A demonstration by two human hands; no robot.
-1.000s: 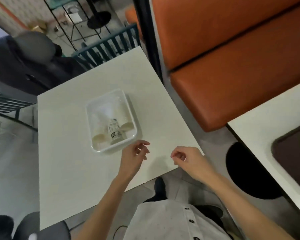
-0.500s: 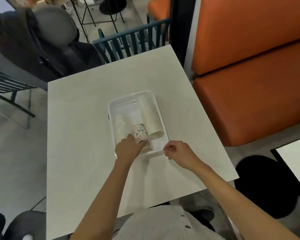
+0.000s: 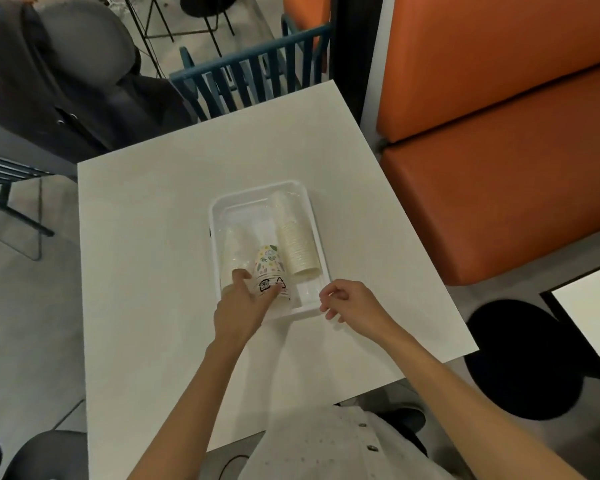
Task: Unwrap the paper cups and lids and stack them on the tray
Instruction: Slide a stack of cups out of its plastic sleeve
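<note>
Head view, looking down on a square white table (image 3: 153,271). A white rectangular tray (image 3: 216,216) sits near the table's middle, its long side running away from the person.

Three wrapped bundles lie lengthwise in the tray:
- **Right side:** a sleeve of plain cream paper cups (image 3: 297,244) lies against the right wall.
- **Middle:** a sleeve of leaf-printed cups (image 3: 269,265) in clear film that carries black recycling marks. It touches the cream sleeve.
- **Left side:** a pale film-wrapped bundle (image 3: 234,247). Its contents cannot be made out.

The left hand (image 3: 243,306) reaches over the tray's near rim and grips the near end of the printed sleeve, with the thumb on its left flank and the fingers curled across the film. This hand hides that end of the sleeve and part of the rim.

The right hand (image 3: 352,301) hovers just beside the tray's near right corner. Its fingers are loosely curled and it holds nothing.

Around the table:
- An orange upholstered bench (image 3: 499,150) stands to the right.
- A teal slatted chair (image 3: 250,77) stands at the far edge.
- A dark jacket (image 3: 49,91) is draped over a grey seat at upper left.
- A black round base (image 3: 520,358) sits on the floor at lower right.
- The corner of a second white table (image 3: 596,306) shows at the right edge.
- The person's white buttoned shirt (image 3: 326,445) fills the bottom.
</note>
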